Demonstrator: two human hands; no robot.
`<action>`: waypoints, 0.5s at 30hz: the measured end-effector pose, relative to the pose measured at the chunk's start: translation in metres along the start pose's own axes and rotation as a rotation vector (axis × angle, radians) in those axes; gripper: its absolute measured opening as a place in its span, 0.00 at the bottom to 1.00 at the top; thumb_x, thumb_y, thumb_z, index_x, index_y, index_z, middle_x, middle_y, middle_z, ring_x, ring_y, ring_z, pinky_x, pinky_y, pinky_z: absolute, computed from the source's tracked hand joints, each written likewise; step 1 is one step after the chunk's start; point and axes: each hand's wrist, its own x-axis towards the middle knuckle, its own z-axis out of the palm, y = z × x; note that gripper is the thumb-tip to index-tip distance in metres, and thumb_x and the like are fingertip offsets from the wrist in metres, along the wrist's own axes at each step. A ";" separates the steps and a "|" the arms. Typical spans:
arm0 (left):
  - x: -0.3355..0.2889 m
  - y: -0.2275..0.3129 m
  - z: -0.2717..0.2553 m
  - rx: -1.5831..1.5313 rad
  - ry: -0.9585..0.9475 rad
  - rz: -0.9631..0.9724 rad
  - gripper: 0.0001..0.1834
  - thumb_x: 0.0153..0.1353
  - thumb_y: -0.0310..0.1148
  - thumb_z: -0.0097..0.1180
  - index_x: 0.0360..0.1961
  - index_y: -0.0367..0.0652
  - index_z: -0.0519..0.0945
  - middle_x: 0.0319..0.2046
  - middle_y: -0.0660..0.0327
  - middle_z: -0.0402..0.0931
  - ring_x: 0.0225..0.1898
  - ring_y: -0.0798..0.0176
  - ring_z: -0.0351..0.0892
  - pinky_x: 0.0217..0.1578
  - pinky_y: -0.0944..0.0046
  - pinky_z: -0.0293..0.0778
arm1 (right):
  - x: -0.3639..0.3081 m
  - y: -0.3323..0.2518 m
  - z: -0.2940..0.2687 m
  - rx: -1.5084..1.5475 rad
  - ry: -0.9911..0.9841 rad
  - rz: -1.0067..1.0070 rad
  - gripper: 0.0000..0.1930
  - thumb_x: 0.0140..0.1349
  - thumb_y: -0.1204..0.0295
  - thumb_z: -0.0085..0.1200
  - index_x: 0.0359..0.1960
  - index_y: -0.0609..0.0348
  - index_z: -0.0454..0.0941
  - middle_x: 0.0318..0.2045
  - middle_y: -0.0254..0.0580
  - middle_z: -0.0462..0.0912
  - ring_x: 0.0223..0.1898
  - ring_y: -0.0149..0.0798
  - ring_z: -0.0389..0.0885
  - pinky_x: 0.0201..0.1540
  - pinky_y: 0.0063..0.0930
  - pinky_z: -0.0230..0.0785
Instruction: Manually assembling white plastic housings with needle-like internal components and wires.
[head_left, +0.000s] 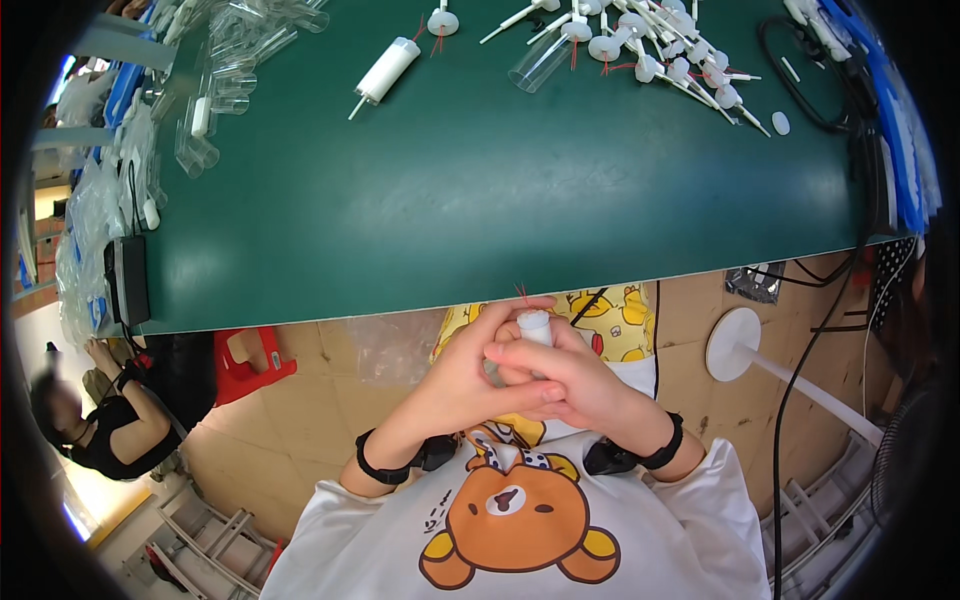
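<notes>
Both hands meet close to my chest, below the near edge of the green table point(480, 200). My left hand point(465, 375) and my right hand point(560, 375) wrap around a small white cylinder point(535, 326) whose rounded end sticks up between the fingers. Thin red wires show just above my left fingers. Each wrist wears a black band.
White cylinders with stems and red wires point(650, 45) lie piled at the table's far right. One white cylinder point(388, 70) lies alone. Clear plastic tubes point(225, 70) are heaped far left. A black box point(128, 280) sits at the left edge. A person point(95, 420) is lower left.
</notes>
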 end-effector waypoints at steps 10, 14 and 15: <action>0.009 0.005 -0.010 -0.059 -0.077 0.040 0.37 0.44 0.35 0.70 0.56 0.38 0.67 0.48 0.59 0.73 0.49 0.64 0.73 0.50 0.63 0.69 | 0.004 -0.003 -0.004 -0.117 -0.081 -0.022 0.10 0.61 0.67 0.55 0.25 0.58 0.72 0.19 0.26 0.72 0.21 0.18 0.67 0.20 0.13 0.57; 0.010 -0.002 -0.005 -0.051 -0.060 0.118 0.37 0.45 0.34 0.70 0.56 0.38 0.66 0.46 0.58 0.73 0.48 0.65 0.73 0.49 0.64 0.70 | 0.008 0.005 -0.007 -0.225 -0.027 -0.175 0.14 0.63 0.64 0.52 0.23 0.59 0.72 0.19 0.28 0.72 0.19 0.20 0.66 0.19 0.17 0.58; 0.009 -0.002 -0.005 -0.113 -0.074 0.033 0.37 0.45 0.31 0.68 0.57 0.37 0.64 0.48 0.55 0.71 0.45 0.63 0.75 0.44 0.65 0.73 | 0.009 0.008 -0.006 -0.225 0.013 -0.207 0.14 0.64 0.64 0.52 0.23 0.59 0.71 0.19 0.29 0.73 0.18 0.20 0.66 0.18 0.17 0.58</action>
